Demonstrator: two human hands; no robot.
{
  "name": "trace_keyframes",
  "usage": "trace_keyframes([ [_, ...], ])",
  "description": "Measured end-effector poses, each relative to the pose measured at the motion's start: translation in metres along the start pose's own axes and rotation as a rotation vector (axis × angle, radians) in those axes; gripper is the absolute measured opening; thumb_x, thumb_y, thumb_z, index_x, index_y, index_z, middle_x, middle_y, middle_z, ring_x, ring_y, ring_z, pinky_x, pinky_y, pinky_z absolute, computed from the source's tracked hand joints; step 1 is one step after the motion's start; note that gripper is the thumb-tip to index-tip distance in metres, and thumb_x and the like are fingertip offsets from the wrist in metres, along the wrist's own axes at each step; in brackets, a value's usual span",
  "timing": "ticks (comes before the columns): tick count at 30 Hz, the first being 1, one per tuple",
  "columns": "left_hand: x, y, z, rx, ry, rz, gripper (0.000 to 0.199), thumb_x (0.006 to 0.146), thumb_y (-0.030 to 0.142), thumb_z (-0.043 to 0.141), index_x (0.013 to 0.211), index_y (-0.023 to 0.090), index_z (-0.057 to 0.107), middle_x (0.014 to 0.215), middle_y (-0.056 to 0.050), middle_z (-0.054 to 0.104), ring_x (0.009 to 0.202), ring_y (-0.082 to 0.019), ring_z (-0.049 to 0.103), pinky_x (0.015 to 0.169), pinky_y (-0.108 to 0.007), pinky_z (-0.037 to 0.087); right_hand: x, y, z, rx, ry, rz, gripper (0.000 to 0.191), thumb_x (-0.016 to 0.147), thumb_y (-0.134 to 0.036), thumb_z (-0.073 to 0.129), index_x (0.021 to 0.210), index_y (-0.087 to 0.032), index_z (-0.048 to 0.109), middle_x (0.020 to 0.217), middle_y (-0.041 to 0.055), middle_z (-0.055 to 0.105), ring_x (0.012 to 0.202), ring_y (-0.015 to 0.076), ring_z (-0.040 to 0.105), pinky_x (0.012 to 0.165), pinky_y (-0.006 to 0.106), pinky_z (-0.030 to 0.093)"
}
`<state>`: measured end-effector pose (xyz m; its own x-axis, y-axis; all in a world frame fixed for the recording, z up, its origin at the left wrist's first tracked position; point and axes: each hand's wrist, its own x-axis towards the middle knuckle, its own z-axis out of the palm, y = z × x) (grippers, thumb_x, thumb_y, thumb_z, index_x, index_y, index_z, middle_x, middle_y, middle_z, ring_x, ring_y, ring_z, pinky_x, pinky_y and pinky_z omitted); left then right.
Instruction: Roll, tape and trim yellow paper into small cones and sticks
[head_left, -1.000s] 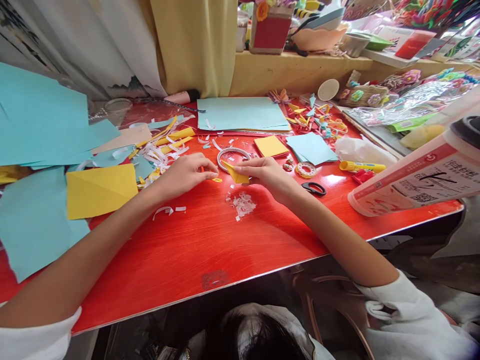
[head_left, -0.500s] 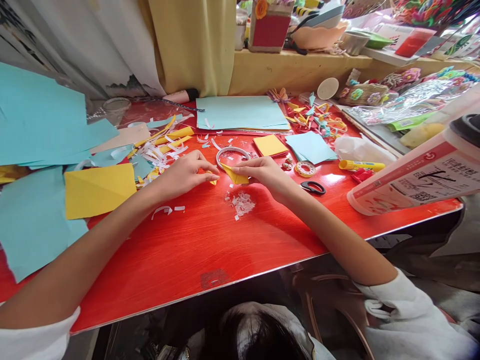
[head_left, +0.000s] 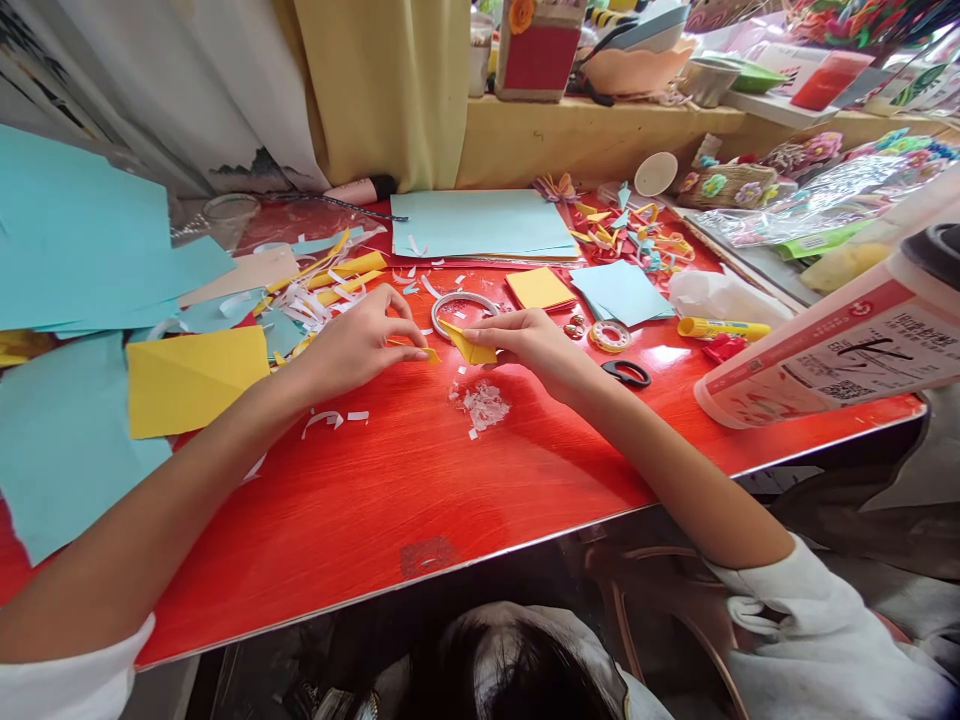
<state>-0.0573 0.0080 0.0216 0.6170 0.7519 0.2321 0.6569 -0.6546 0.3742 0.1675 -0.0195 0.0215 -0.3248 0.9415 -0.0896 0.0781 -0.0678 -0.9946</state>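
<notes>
Between the thumb and fingers of my left hand (head_left: 367,338) is a small yellow folded paper piece (head_left: 429,353), its tip pointing right. My right hand (head_left: 532,345) pinches a larger folded yellow paper (head_left: 472,345) with a pointed end towards the left. The two pieces are apart, a short gap between them. Just behind them a roll of white tape (head_left: 444,302) lies on the red table (head_left: 360,520). A small heap of white paper scraps (head_left: 484,402) sits in front of my hands.
Yellow squares (head_left: 538,288), blue squares (head_left: 622,294), a small tape roll (head_left: 610,336) and black-handled scissors (head_left: 628,374) lie to the right. A cup with a black lid (head_left: 840,340) leans in at far right. Blue sheets (head_left: 67,420) and paper strips cover the left.
My left hand has moved slightly up and left, and its small yellow piece now points right, more in view. My right hand has barely moved, still holding the folded yellow paper.
</notes>
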Motion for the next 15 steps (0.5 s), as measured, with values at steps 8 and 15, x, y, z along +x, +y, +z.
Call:
trace_keyframes([
  [8,-0.0003,0.0079,-0.0003,-0.268,-0.172,-0.255,0.028,0.075,0.045,0.06,0.089,0.024,0.073,0.09,-0.003,0.072,0.084,-0.02,0.062,0.077,-0.03,0.046,0.0006,-0.003,-0.0008,-0.008,0.01,0.006,0.023,0.071,-0.031,0.067,0.082,-0.012,0.073,0.076,0.0044,0.065,0.069,0.0107,0.055,0.062,0.022,0.046],
  [15,0.0002,0.008,0.0003,-0.226,-0.215,-0.308,0.039,0.073,0.049,0.06,0.106,0.028,0.068,0.097,-0.001,0.071,0.088,-0.022,0.063,0.077,-0.032,0.046,0.0008,-0.0044,-0.0001,-0.036,-0.001,0.03,0.023,0.071,-0.031,0.068,0.082,-0.012,0.073,0.078,0.0058,0.067,0.071,0.0112,0.056,0.063,0.022,0.046],
])
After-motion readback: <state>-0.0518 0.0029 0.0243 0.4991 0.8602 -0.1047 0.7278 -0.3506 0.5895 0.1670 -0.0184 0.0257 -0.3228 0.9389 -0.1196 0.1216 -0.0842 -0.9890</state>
